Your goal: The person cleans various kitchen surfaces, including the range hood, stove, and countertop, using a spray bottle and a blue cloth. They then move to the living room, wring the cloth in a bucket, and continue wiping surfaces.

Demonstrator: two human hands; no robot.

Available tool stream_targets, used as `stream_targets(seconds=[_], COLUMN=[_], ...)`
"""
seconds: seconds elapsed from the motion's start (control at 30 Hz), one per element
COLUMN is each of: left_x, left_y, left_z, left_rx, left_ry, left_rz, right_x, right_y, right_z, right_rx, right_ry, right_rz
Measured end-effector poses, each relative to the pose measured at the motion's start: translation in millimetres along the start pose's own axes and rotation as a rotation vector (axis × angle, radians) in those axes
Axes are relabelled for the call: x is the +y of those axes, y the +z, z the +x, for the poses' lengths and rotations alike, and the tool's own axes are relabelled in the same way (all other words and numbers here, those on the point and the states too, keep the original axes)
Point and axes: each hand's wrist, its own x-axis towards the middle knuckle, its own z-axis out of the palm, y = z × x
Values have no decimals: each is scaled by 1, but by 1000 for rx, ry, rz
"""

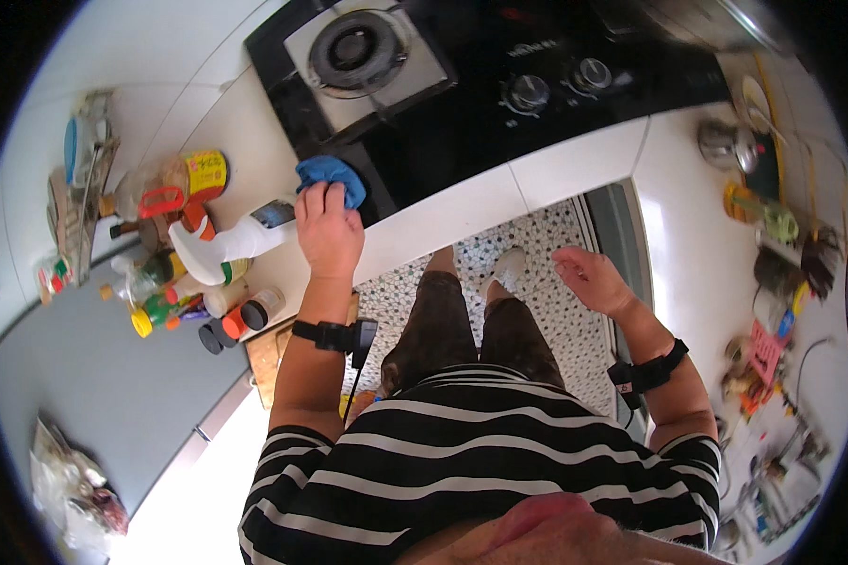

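Observation:
My left hand (328, 236) presses a blue cloth (336, 178) onto the near left corner of a black glass gas stove (431, 152). Its fingertips rest on top of the cloth. Just left of that hand is a white spray bottle (244, 239), its dark label partly covered by my fingers. My right hand (593, 279) hangs in the air in front of the counter, holding nothing, with its fingers loosely bent. On the stove, a round burner (357, 49) sits in a square metal plate, and two control knobs (526, 94) are to the right.
A large oil bottle (177, 183) with a red handle and several seasoning bottles and jars (261, 308) crowd the counter at left. At right, a steel pot (728, 145) and assorted kitchenware line the white counter (685, 212). Below is a pebble-patterned floor (530, 233).

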Motion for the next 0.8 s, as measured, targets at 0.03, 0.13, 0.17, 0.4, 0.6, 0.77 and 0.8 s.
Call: stream_targets(seconds=[0.03, 0.13, 0.17, 0.4, 0.6, 0.77, 0.8], left_x=[2, 15, 21, 99, 121, 118, 118], left_y=[-3, -13, -17, -18, 27, 64, 63], left_z=[-5, -15, -18, -7, 7, 13, 13], left_rx=[-38, -50, -62, -561, -1009, -1262, -1301], left_ry=[21, 119, 141, -401, -550, -417, -396], left_rz=[12, -102, -165, -1294, -1841, -1621, -1573], right_x=[7, 20, 24, 61, 78, 87, 81], right_y=[3, 11, 14, 35, 68, 132, 135], right_z=[-11, -39, -50, -123, -170, -210, -222], right_rx=[10, 71, 95, 302, 490, 846, 1055], right_ry=[20, 37, 36, 157, 271, 639, 713], right_rz=[8, 66, 94, 191, 184, 580, 514])
